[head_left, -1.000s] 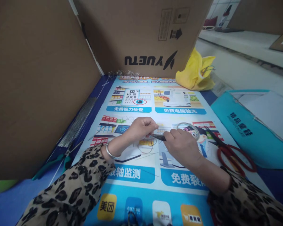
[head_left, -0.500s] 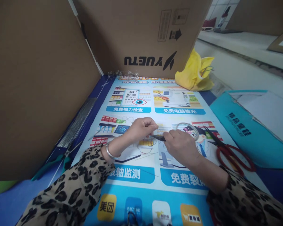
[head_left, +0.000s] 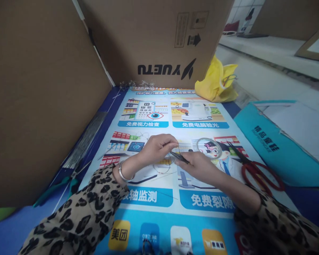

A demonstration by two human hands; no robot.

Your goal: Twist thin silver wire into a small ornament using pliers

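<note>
My left hand (head_left: 161, 147), with a silver bangle at the wrist, is pinched closed around thin wire near the middle of the printed sheet (head_left: 146, 220). My right hand (head_left: 198, 166) grips a small dark pointed tool (head_left: 179, 157), whose tip points left and sits just below my left fingertips. A thin wire loop (head_left: 162, 167) hangs or lies below the two hands; which of these I cannot tell. Behind my right hand a coil of wire (head_left: 208, 148) rests on the sheet.
Red-handled scissors (head_left: 262, 177) lie at right, beside a teal box (head_left: 276, 141). Green-handled pliers (head_left: 66, 180) and a bundle of thin wires (head_left: 86, 141) are at left. Cardboard panels (head_left: 154, 39) stand behind, with a yellow bag (head_left: 215, 83) by their right edge.
My right hand has turned and dropped slightly, showing more of the dark tool. The tool's tip now slants up to the left. The whole view has shifted a little.
</note>
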